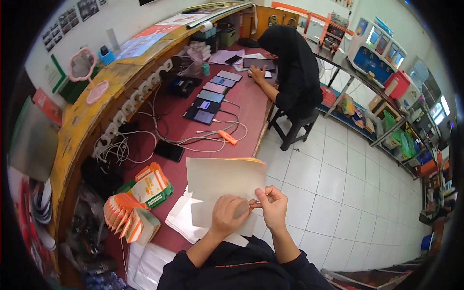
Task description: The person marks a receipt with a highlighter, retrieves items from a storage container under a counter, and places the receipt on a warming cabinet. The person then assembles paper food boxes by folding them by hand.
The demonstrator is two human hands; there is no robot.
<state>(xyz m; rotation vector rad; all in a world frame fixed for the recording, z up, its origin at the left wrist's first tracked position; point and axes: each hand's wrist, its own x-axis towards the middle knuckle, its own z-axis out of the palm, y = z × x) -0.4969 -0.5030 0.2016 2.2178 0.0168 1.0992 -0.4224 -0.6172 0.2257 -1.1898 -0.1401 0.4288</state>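
Note:
A large pale sheet [224, 176] with an orange strip along its far edge stands tilted in front of me, at the near end of the red tabletop. Across its lower part lies my left hand [227, 215], fingers curled in, with a grey-brown rounded patch showing at its right side; whatever it grips is not clear. My right hand [272, 208] is closed in a pinch at the sheet's right edge, close to the left fingertips. A small whitish bit shows at that pinch, too small to name. White folded paper [182, 217] lies partly under the sheet.
Orange-and-white card bundles [128, 215] fan out at left, near clear plastic bags [152, 266]. Farther up lie a black phone [168, 151], white cables [118, 145], an orange marker-like item [227, 137] and several phones [210, 96]. Another person [292, 67] sits on a black stool [292, 126].

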